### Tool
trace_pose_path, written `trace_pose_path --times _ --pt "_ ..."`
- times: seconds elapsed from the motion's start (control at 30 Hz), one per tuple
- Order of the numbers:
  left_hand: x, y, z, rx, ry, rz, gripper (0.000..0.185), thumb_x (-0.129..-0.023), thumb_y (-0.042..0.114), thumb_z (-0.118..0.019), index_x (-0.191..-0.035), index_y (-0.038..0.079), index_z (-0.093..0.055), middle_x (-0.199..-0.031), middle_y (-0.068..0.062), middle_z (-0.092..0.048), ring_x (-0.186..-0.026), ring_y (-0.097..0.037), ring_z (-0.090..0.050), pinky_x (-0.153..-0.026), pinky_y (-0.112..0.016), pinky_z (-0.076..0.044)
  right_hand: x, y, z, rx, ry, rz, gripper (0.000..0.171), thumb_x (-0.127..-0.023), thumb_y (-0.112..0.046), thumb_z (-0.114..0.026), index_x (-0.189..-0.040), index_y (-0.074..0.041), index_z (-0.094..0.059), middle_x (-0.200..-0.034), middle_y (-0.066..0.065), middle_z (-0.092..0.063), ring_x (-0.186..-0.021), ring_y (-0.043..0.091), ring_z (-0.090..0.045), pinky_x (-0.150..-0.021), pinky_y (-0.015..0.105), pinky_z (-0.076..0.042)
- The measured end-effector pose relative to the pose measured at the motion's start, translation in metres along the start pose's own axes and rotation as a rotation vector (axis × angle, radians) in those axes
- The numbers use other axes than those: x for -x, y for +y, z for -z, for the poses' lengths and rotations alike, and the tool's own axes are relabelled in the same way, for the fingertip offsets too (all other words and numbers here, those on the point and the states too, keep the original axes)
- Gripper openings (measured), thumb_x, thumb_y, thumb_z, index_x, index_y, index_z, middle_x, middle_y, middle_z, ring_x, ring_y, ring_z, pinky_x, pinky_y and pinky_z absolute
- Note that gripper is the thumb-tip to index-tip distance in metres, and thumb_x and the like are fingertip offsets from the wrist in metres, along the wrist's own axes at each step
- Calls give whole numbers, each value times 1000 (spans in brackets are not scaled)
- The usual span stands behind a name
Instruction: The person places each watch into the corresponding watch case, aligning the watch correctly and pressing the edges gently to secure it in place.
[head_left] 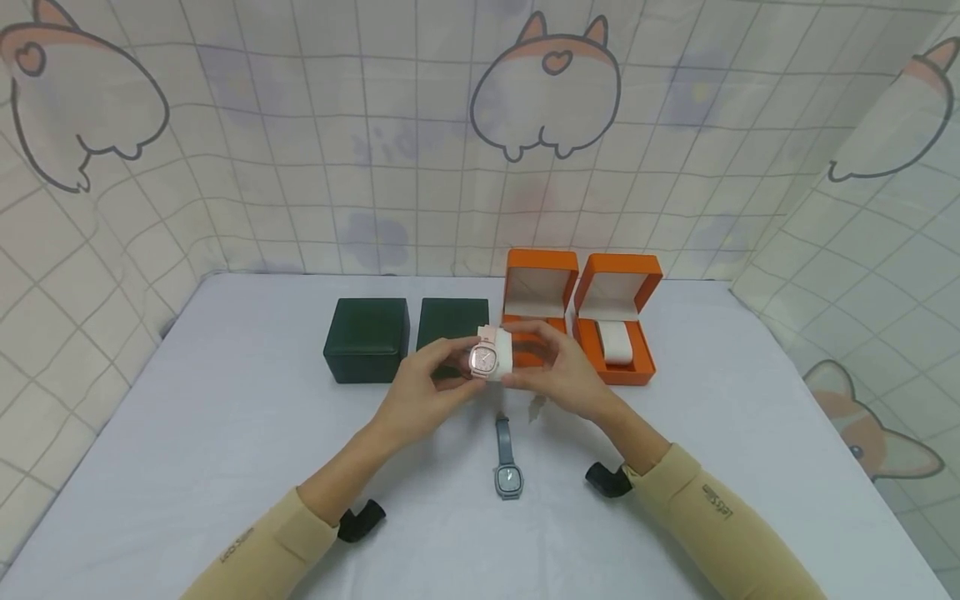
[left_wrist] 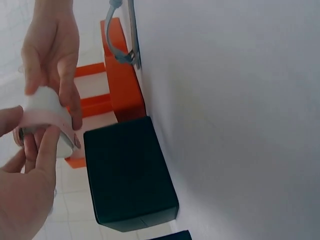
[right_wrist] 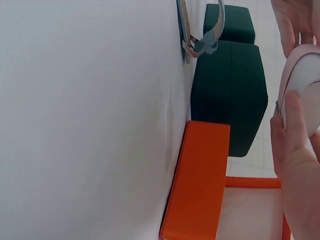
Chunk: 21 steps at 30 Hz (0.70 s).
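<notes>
Pink watch on its white cushion was up off the table when I looked, both my hands pinching it: left hand and right hand, fingers curled round, near the orange boxes.

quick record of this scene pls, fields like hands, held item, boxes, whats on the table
held item: pink watch wrapped on a white cushion
left hand: grips the watch side
right hand: grips the cushion side
on table: grey-blue watch lying flat on the white table, below the hands
closed boxes: two dark green boxes, side by side
open boxes: two orange boxes; the right one holds a white cushion, the left one's inside is partly hidden
backdrop: checked cartoon cloth
</notes>
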<state>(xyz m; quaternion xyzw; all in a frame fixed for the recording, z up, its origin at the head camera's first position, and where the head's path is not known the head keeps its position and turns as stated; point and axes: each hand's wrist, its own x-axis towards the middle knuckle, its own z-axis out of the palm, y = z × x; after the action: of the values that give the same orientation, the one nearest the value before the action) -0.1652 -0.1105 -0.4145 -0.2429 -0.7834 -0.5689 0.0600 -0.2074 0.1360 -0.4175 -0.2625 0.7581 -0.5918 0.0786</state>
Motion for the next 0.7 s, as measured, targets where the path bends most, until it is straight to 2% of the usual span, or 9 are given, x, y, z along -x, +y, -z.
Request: trace_pose_path --times 0.17,0.3,0.5,0.7 --pt "-3 -3 10 126 -75 -11 59 -85 0 -83 -138 10 -62 -124 -4 -58 -114 -22 -58 -95 -37 -56 0 -2 4 -44 -53 15 63 -88 -11 -84 -143 -15 -55 -146 2 -53 -131 27 -54 -98 43 -54" --pt "-5 -6 15 200 -133 -15 71 -81 -1 -86 -144 10 -56 -138 -5 -50 -125 -24 -53 -99 -37 -54 0 -3 5 -100 -104 15 63 -87 -9 -84 -143 -12 -55 -147 5 -50 -131 30 -54 -95 42 -56" --pt "-7 -8 19 239 -150 7 77 -81 -6 -84 -148 3 -49 -146 -6 -44 -135 -26 -47 -100 -37 -53 1 -5 5 -122 -128 -8 61 -88 -5 -82 -142 -9 -55 -148 6 -49 -130 32 -53 -96 41 -56" --pt "-6 -8 21 254 -182 74 78 -82 -6 -83 -151 1 -46 -145 -5 -48 -132 -26 -50 -98 -36 -54 3 -5 4 -159 -155 -2 63 -88 -3 -82 -144 -7 -54 -150 8 -49 -130 35 -54 -96 42 -56"
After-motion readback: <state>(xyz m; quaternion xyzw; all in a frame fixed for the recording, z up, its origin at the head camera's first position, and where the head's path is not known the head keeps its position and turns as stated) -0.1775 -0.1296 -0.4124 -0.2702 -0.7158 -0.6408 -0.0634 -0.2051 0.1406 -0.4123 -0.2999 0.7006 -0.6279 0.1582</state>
